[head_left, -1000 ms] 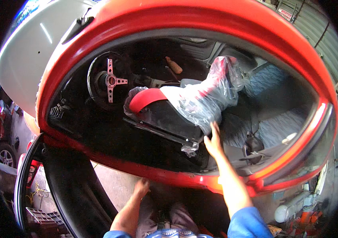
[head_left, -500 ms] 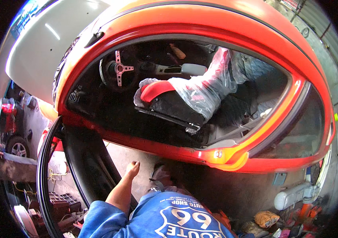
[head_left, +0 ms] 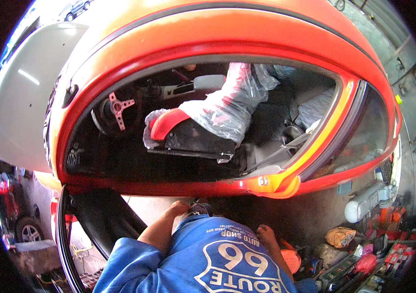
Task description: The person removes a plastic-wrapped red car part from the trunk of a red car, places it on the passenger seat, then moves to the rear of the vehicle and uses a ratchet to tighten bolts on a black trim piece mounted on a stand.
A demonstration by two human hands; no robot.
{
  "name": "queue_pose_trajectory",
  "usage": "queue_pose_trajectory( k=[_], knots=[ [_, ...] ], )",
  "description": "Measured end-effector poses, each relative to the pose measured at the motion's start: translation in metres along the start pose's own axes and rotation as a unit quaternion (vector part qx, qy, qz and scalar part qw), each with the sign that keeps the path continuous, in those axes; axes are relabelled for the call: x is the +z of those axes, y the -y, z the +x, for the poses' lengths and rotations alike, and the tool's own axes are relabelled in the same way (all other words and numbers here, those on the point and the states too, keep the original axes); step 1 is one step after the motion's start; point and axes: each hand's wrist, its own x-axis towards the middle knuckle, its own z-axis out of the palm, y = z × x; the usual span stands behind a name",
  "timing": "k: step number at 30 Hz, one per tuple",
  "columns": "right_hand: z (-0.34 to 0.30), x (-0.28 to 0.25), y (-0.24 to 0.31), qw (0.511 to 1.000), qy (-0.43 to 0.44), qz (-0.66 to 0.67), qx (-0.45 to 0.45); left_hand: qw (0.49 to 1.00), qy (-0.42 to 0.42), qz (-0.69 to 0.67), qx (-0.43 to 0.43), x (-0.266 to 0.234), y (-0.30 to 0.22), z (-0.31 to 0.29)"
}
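1. The left hand [head_left: 178,209] was near the person's waist, below the car's sill; its fingers were too small and shaded in view, so I could not tell whether they were spread, closed or holding anything.
2. The right hand [head_left: 266,236] was low beside the right side of the blue T-shirt [head_left: 188,244], its fingers seemingly bent; whether it gripped anything could not be told.
3. Both hands were outside the red car [head_left: 227,44] and well apart from its front seat [head_left: 198,136].
4. That seat was inside the open doorway, its red cushion front toward the steering wheel [head_left: 116,108] and its backrest rising at the upper right.
5. Clear plastic sheeting [head_left: 225,115] covered the backrest and much of the cushion, leaving a red edge and the black side panel exposed.
6. The spoked steering wheel was left of the seat, and a grey armrest [head_left: 209,81] was beyond the cushion.
7. The black-lined car door [head_left: 103,215] was swung open at the left.
8. Farther left were a pale curved panel [head_left: 27,97] and a dark vehicle [head_left: 10,205].
9. At the lower right, a white cylinder [head_left: 362,209] lay near a yellow-orange bag [head_left: 341,237] and a pinkish-red bundle [head_left: 365,264].
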Motion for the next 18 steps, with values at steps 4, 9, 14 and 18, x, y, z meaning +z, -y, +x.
queue_pose_trajectory(
  k=[4,9,14,18],
  knots=[
    [-0.007,0.009,-0.036,0.990,-0.015,0.059,0.125,0.994,-0.007,0.083,-0.066,-0.039,0.061,0.007],
    [-0.021,0.028,-0.101,0.992,-0.089,0.075,0.056,0.973,0.107,-0.063,-0.192,-0.145,0.027,-0.009],
    [-0.044,0.070,-0.140,0.985,-0.161,0.056,-0.018,0.966,0.164,-0.028,-0.198,-0.201,-0.055,0.028],
    [-0.073,0.091,-0.140,0.931,-0.180,0.279,0.153,0.956,0.226,-0.011,-0.186,-0.202,-0.140,0.055]
  ],
)
